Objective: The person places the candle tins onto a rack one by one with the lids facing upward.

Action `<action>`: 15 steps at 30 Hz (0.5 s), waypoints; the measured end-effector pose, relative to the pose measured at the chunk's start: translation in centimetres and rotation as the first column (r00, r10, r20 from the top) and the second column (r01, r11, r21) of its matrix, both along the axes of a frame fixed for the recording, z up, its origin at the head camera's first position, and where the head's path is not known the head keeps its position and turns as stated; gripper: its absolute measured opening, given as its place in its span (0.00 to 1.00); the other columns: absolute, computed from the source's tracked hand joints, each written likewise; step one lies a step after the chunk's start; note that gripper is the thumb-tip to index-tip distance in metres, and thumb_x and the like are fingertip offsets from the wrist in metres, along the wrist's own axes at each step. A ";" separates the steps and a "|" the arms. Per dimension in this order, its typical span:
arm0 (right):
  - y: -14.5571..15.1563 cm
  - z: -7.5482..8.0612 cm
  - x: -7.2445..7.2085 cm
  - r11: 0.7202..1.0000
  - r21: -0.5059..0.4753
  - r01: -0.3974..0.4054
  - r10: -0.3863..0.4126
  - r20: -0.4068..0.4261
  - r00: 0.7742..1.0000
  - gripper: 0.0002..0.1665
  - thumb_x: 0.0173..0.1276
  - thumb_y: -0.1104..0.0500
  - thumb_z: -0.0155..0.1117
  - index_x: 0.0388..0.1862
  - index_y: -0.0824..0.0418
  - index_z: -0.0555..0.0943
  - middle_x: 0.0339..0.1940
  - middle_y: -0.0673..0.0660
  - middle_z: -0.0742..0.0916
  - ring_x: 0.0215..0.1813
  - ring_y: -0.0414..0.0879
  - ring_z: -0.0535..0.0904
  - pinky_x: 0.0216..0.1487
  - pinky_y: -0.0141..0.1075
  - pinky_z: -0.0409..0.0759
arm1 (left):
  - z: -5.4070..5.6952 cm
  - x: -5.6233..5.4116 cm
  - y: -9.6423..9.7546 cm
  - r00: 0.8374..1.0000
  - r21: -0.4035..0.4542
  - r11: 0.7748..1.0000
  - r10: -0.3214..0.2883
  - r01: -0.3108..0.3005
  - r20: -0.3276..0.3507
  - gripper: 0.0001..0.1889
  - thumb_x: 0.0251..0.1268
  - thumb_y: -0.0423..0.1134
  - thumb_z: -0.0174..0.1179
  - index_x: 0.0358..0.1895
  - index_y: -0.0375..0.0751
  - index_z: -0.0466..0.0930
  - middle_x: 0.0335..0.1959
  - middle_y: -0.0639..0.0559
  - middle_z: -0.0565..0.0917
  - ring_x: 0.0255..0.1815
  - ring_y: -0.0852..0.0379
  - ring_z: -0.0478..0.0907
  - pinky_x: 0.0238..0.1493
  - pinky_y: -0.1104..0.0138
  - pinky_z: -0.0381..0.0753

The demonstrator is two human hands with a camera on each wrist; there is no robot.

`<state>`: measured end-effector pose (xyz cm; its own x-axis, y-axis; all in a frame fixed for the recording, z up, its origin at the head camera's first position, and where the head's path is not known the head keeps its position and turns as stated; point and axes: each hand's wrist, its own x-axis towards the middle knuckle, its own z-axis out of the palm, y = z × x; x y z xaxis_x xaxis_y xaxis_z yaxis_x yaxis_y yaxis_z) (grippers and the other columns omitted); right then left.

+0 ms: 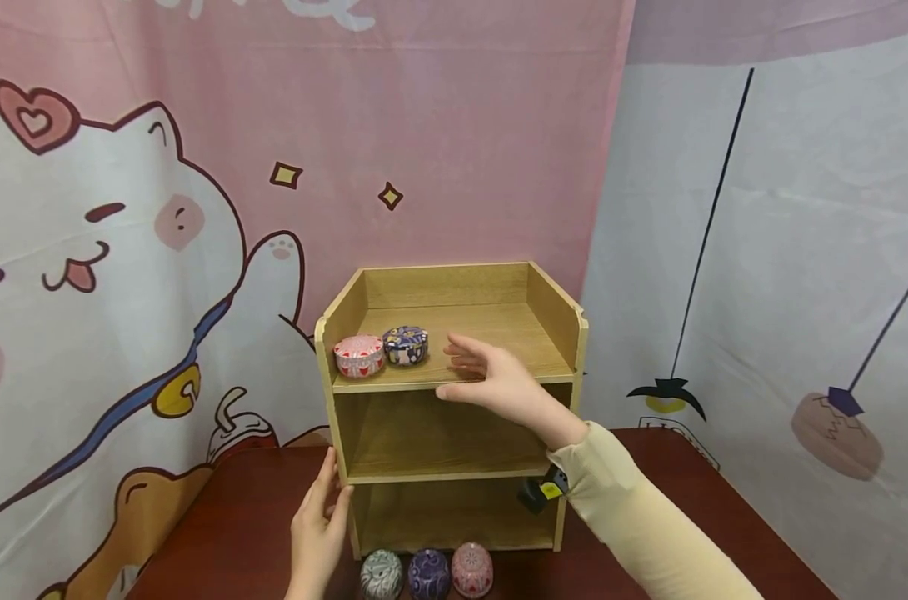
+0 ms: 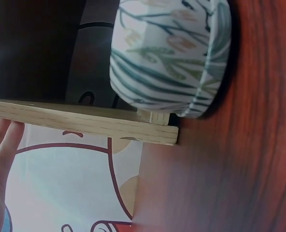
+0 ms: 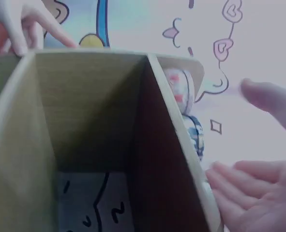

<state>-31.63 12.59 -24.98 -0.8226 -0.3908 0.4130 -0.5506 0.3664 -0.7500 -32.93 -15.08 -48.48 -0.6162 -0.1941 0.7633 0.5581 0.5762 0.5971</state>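
Observation:
On the top tier of a small wooden shelf, a pink-and-white round tin and a dark blue patterned tin stand side by side at the left. My right hand hovers at that tier's front, just right of the blue tin, with thumb and fingers spread apart and nothing between them. My left hand rests its fingers against the shelf's left side; the left wrist view shows fingers at the wooden side edge. In front of the shelf's base sit a white leaf-patterned tin, a purple swirled tin and a pink tin.
The shelf stands on a dark red-brown table. Raised side walls and a back board edge the top tier. A printed cat curtain hangs behind. A black wrist camera sits beneath the right sleeve.

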 end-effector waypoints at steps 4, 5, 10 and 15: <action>0.9 -2.7 1.8 0.982 -0.173 -0.078 0.055 -0.133 0.990 0.38 0.62 0.61 0.71 0.71 0.63 0.69 0.63 0.61 0.79 0.62 0.53 0.75 0.63 0.47 0.72 | -0.1 0.0 0.0 1.000 0.003 1.000 0.008 -0.008 0.015 0.38 0.57 0.24 0.66 0.72 0.52 0.68 0.55 0.42 0.81 0.45 0.49 0.81 0.31 0.80 0.77; 1.1 -3.5 2.2 0.972 -0.207 -0.110 0.075 -0.166 0.983 0.36 0.62 0.63 0.71 0.69 0.64 0.71 0.62 0.61 0.80 0.61 0.53 0.75 0.62 0.46 0.73 | -0.1 0.0 0.0 1.000 0.002 1.000 0.007 -0.007 0.017 0.38 0.57 0.23 0.67 0.72 0.51 0.68 0.55 0.42 0.81 0.45 0.48 0.81 0.31 0.80 0.77; 2.3 -7.9 3.5 0.926 -0.267 -0.267 0.196 -0.266 0.944 0.28 0.61 0.71 0.68 0.61 0.67 0.76 0.58 0.59 0.82 0.59 0.54 0.77 0.60 0.41 0.74 | -0.1 0.0 -0.1 1.000 0.012 1.000 -0.001 0.000 0.030 0.38 0.57 0.24 0.67 0.72 0.52 0.67 0.56 0.43 0.81 0.46 0.49 0.81 0.32 0.81 0.77; 2.9 -12.3 3.7 0.879 -0.294 -0.375 0.323 -0.212 0.922 0.25 0.64 0.71 0.65 0.61 0.71 0.74 0.58 0.60 0.82 0.60 0.53 0.77 0.60 0.41 0.74 | 0.0 -0.1 -0.1 0.999 0.017 1.000 -0.001 0.000 0.054 0.39 0.59 0.26 0.66 0.72 0.57 0.66 0.58 0.47 0.80 0.48 0.52 0.80 0.32 0.80 0.78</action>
<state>-27.94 15.49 -37.32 -0.5742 -0.4638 0.6746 -0.7142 -0.1190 -0.6898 -32.98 -15.13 -48.47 -0.6562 -0.2069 0.7257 0.5250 0.5656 0.6359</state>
